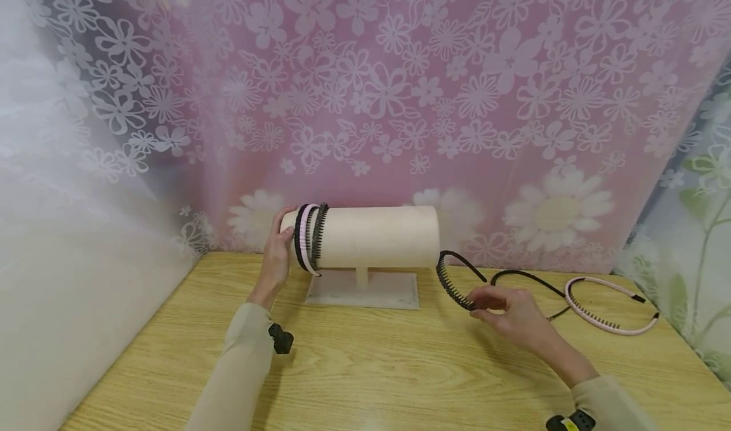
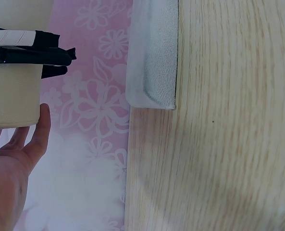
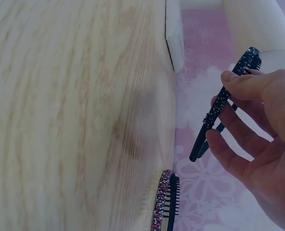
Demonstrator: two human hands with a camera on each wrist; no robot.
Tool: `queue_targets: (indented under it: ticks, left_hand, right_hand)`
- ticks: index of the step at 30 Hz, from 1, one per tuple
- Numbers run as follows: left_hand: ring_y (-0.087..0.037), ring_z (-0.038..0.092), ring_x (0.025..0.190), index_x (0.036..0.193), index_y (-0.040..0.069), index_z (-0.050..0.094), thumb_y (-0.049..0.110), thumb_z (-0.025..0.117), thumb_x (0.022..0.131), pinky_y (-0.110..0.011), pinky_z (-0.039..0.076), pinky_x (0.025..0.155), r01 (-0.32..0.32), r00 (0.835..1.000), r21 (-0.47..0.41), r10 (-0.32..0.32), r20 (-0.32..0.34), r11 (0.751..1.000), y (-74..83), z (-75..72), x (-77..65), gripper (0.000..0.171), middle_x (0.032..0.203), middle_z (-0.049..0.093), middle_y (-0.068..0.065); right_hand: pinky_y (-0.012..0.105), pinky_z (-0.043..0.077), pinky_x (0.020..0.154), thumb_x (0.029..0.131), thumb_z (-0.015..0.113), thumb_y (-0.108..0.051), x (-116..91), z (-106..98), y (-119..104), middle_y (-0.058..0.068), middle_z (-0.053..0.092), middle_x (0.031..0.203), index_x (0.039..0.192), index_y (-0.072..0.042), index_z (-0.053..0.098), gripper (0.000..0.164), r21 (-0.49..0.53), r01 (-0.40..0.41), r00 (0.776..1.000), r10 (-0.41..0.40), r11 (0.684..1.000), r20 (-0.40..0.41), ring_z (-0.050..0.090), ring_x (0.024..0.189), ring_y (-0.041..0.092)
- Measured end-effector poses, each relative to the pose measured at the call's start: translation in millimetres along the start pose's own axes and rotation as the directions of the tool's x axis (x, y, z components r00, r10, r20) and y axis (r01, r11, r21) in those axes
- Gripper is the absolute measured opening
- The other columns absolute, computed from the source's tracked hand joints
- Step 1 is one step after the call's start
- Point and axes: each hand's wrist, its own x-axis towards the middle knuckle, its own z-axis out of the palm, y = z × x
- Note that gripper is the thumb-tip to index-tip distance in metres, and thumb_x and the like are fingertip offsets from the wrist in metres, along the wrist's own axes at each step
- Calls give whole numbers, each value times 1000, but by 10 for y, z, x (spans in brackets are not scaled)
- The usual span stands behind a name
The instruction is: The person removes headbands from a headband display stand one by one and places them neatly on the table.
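A cream cylindrical headband stand [image 1: 379, 235] lies horizontally on a post above a pale base. My left hand [image 1: 276, 256] holds the cylinder's left end, thumb in front; its fingers also curve at that end in the left wrist view. Several headbands, black, pale pink [image 1: 304, 237] and dark with teeth [image 1: 318, 237], sit around the cylinder close to this hand. To the right of the stand, my right hand [image 1: 516, 317] pinches a black toothed headband [image 1: 448, 285] near one end. Sparkling stones cover that headband [image 3: 220, 102] in the right wrist view.
On the table's right side lie a black headband [image 1: 528, 273] and a pink toothed headband [image 1: 613, 331]. A headband with reddish stones [image 3: 160, 204] shows low in the right wrist view. The stand's base [image 1: 394, 291] rests on the wooden table [image 1: 371, 367], before a flowered pink curtain [image 1: 388, 101].
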Motion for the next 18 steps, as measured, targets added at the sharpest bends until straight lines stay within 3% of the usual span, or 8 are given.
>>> queue_targets:
  ticks: [11, 18]
  left_hand:
    - [-25, 49, 130, 158, 21, 35, 26, 29, 108, -34, 40, 105, 9, 1000, -3, -9, 3, 1000, 12, 3, -11, 51, 159, 41, -2]
    - [-26, 51, 126, 157, 22, 37, 26, 30, 107, -36, 42, 103, 10, 1000, 11, -10, -5, 1000, 4, 2, -4, 51, 155, 45, -4]
  right_hand:
    - [27, 60, 70, 78, 83, 2, 40, 27, 20, 2, 77, 90, 99, -10, 76, 25, -68, -29, 997, 34, 997, 66, 74, 80, 12]
    - [32, 60, 71, 81, 81, 1, 78, 70, 25, 3, 77, 91, 101, -6, 76, 22, -58, -15, 992, 22, 998, 123, 72, 80, 15]
